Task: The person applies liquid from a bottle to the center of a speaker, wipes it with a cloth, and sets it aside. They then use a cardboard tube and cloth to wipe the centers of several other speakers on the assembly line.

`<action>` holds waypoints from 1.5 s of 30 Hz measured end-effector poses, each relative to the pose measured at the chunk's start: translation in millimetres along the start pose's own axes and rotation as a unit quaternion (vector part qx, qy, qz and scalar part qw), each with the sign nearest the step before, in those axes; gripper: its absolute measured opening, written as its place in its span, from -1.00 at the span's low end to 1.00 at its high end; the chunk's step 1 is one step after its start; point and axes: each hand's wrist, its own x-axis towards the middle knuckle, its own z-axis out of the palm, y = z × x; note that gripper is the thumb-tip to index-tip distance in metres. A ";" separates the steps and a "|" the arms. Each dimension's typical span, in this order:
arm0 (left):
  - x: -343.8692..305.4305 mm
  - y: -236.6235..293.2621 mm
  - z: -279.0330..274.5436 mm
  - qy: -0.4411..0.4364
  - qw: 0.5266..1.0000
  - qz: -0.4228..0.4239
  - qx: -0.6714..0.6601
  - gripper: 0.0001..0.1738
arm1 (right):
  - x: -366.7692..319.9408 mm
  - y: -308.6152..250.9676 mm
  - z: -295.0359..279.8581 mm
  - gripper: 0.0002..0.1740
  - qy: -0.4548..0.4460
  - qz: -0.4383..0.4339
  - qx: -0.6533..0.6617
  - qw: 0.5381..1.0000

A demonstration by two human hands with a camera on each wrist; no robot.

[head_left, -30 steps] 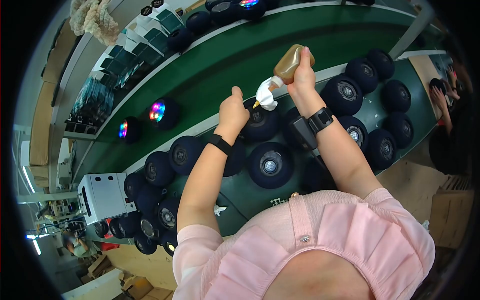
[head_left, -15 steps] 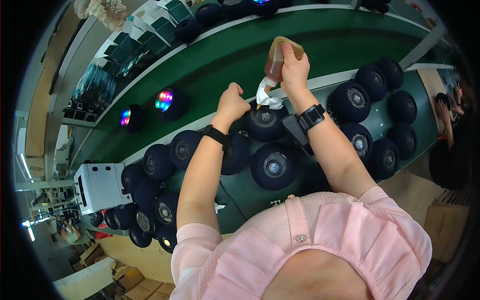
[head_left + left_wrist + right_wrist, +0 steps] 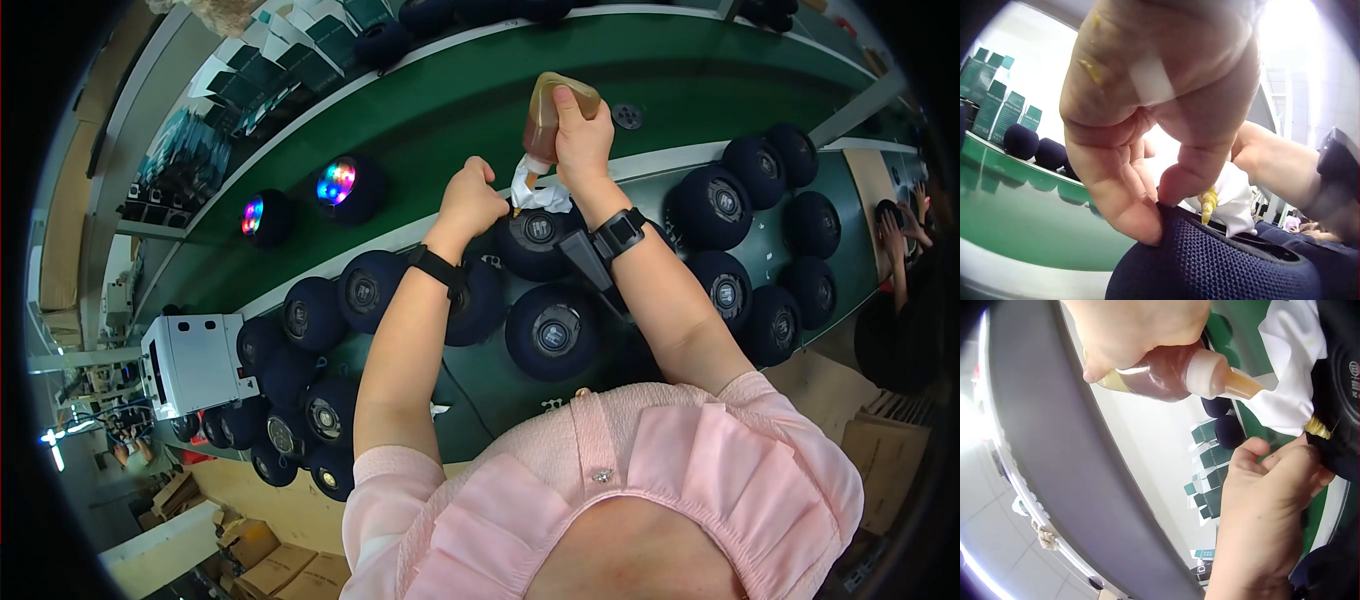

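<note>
My right hand (image 3: pixel 586 140) grips an upside-down squeeze bottle (image 3: pixel 541 125) of amber liquid. White tissue (image 3: pixel 1288 375) wraps its nozzle, and the yellow-coated tip (image 3: pixel 1208 206) points down at the rim of a round, navy, fabric-covered speaker (image 3: pixel 530 258). At that rim, just beside the tip, my left hand (image 3: pixel 472 207) pinches the fabric edge between thumb and fingertips. The speaker's dark round face, with a printed logo, points up. Yellow smears mark the left hand in the left wrist view.
More navy speakers crowd the bench, one close in front (image 3: pixel 552 333) and several to the right (image 3: pixel 709 207). Behind runs a green belt (image 3: pixel 440 130) carrying two lit speakers (image 3: pixel 350 188) and a black disc (image 3: pixel 627 116). A white machine (image 3: pixel 195 365) stands left; another person's hands (image 3: pixel 893 235) work far right.
The bottle has tipped more upright and its nozzle has come down to the speaker's rim. My left hand has moved slightly right, staying at the rim. The black disc now shows beside the right hand.
</note>
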 end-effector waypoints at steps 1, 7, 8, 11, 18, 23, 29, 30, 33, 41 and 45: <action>1.0 -1.7 0.7 0.002 1.000 0.015 0.003 -0.60 | -0.1 0.8 0.7 -0.43 0.000 0.001 0.000 1.000; 0.0 -1.9 1.2 0.003 0.999 0.035 0.013 -0.60 | -9.2 -5.6 9.6 -0.42 -0.044 -0.064 -0.033 0.996; -0.1 -1.9 1.4 0.004 0.999 0.035 0.006 -0.60 | -10.6 -6.0 10.5 -0.41 -0.057 -0.077 -0.034 0.995; -1.4 0.9 -0.9 0.001 0.999 0.032 0.004 -0.61 | -14.2 -10.8 13.2 -0.40 -0.068 -0.096 -0.052 0.992; -0.7 4.9 -3.6 -0.006 1.000 0.006 0.018 -0.55 | -18.0 -12.7 12.4 -0.37 -0.085 -0.116 -0.039 0.989; 0.4 2.0 -2.2 -0.007 1.000 0.010 -0.005 -0.55 | -18.9 -15.0 9.7 -0.34 -0.087 -0.118 -0.035 0.989; 0.6 2.6 -2.8 -0.015 1.000 -0.001 -0.004 -0.55 | -21.4 -17.5 10.9 -0.33 -0.086 -0.122 -0.034 0.988; 0.9 1.9 -2.8 -0.015 1.000 0.000 -0.003 -0.55 | -22.0 -18.5 11.1 -0.33 -0.089 -0.126 -0.033 0.987; 1.8 0.1 -2.3 -0.013 1.000 0.010 0.000 -0.55 | -17.3 -18.1 9.3 -0.33 -0.094 -0.148 -0.046 0.983; 0.9 1.6 -2.1 -0.014 1.000 0.014 -0.014 -0.56 | -20.4 -21.2 6.0 -0.39 -0.095 -0.122 -0.033 0.987; 3.6 -4.4 0.3 -0.008 1.000 0.022 -0.018 -0.57 | -8.6 -23.3 -0.3 -0.49 -0.039 -0.068 -0.006 0.997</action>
